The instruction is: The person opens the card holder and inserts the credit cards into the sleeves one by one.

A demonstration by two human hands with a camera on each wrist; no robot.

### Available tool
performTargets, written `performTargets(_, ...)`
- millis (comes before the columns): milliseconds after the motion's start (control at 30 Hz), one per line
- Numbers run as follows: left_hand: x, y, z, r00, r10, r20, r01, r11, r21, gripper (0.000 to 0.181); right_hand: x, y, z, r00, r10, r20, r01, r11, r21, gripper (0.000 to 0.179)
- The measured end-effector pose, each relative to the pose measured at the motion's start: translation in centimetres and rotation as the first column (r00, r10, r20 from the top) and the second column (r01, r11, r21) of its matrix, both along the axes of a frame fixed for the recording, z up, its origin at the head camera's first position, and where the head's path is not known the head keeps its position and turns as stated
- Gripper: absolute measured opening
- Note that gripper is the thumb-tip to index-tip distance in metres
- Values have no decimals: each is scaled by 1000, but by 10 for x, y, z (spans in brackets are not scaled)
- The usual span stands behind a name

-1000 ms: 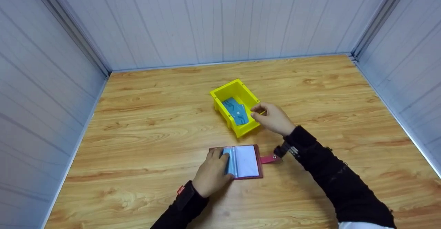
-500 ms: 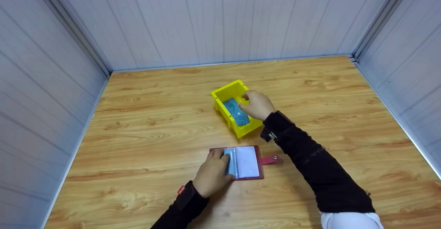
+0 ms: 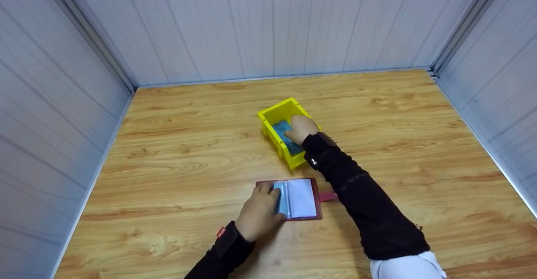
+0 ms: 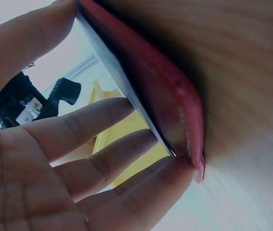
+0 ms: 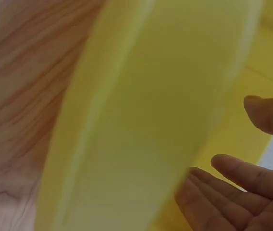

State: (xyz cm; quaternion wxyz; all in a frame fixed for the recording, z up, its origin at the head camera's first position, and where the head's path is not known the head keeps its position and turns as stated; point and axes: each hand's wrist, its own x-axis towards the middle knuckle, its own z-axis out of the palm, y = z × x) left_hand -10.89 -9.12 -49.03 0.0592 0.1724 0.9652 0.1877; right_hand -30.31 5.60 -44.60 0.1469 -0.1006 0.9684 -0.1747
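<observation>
A small red card holder lies open on the wooden table, clear sleeves and a white page facing up. My left hand holds its left half, fingers at the far edge and thumb at the near one. In the left wrist view the fingertips meet the sleeve edge and the red cover. My right hand reaches down into a yellow bin, over blue-grey cards. The right wrist view shows its thumb apart from the fingers, with no card visible between them.
The bin stands just beyond the card holder, its wall close to the right wrist camera. A red snap strap sticks out rightward beneath the right forearm. Pale panel walls enclose the wooden table at the back and sides.
My right hand has moved left from beside the bin's right rim and down into it, over the cards. The left hand has stayed on the card holder.
</observation>
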Motion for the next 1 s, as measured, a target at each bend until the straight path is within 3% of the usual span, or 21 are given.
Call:
performTargets(233,3,1,0,1000,-6,-25,6,1000,7,61,-1,-13,-10,999,-18,49,13,995,96,32)
performTargets(500,6,0,-2,992,-16,-124,21,999,36,57,-2,-18,-18,999,-23,-42,29,987,159,20)
performTargets(1000,3,-2,-3,993,-18,-116,21,999,27,57,-2,-21,-20,998,-48,-27,52,988,144,21)
